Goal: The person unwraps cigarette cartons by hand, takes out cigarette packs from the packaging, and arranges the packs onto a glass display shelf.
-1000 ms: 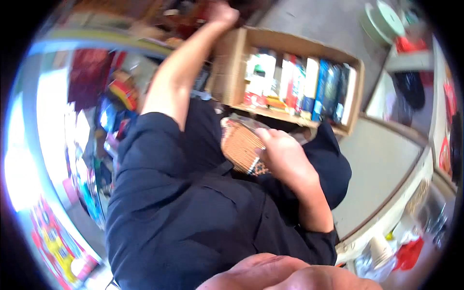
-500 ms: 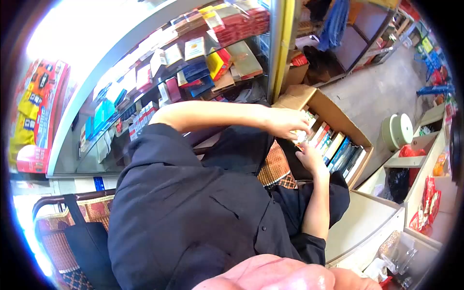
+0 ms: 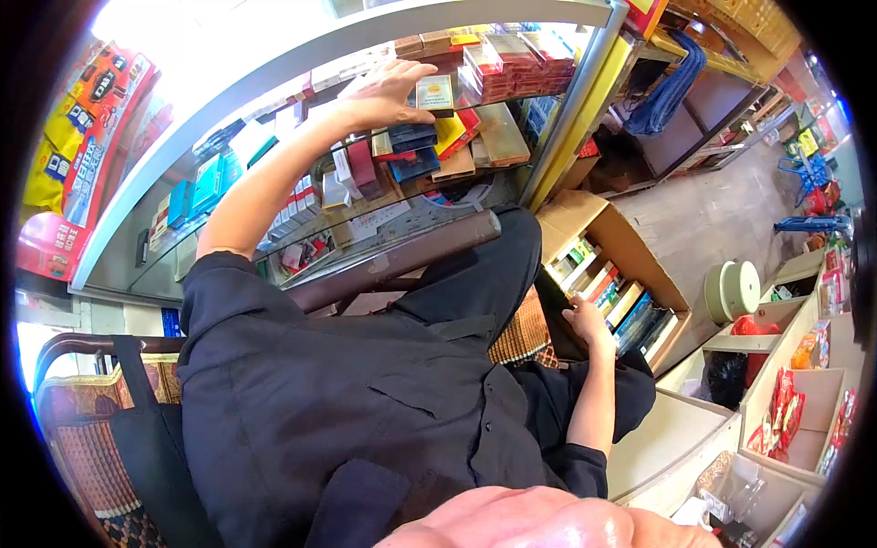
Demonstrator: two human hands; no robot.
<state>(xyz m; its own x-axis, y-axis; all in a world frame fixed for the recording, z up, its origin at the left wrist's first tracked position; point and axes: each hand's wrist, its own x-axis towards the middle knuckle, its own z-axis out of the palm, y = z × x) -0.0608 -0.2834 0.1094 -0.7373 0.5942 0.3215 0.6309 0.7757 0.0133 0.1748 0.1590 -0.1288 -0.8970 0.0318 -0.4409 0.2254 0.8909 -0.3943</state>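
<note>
My left hand (image 3: 388, 96) reaches into the glass display case with its fingers spread. Fingers and thumb are on either side of a small white box with a yellow mark (image 3: 435, 93); I cannot tell whether they touch it. Below that box are dark blue packs (image 3: 413, 137) and a yellow and red pack (image 3: 454, 133). My right hand (image 3: 587, 323) is at the near side of an open cardboard box (image 3: 644, 260), its fingers curled together. Whatever they may hold is hidden. Upright packs (image 3: 628, 300) fill the cardboard box.
Stacked red packs (image 3: 512, 73) are at the case's right end, beside a yellow post (image 3: 585, 119). A brown rolled or tube-like bar (image 3: 402, 260) lies along the case's lower front. A pale green round object (image 3: 731, 290) is on the floor, near a compartmented wooden tray (image 3: 776, 365).
My left hand has left the cardboard box, where it was close to my right hand, and moved up and left into the display case. My right hand stays by the box. The view has shifted.
</note>
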